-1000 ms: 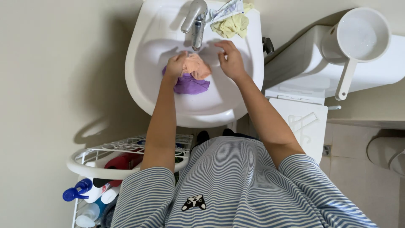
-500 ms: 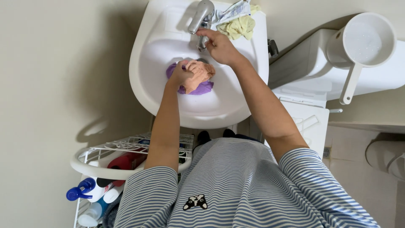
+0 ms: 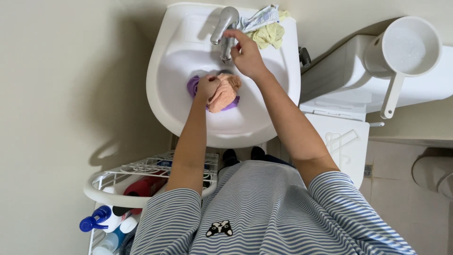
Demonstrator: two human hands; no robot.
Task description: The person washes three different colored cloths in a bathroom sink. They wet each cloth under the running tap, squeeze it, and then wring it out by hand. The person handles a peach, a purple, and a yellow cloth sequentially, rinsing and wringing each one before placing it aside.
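Cloths, orange over purple, lie bunched in the sink, left hand clenched on them, right hand grasping the tap; no water visible.

Bright, even light — sharp focus, soft shadows thrown leftward on the wall, edges slightly bent

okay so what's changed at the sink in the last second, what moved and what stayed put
The right hand left the cloths in the basin and rose to the faucet, now touching its spout. The left hand stayed on the orange cloth and purple cloth. The sink, yellow rag and white ladle have not moved.
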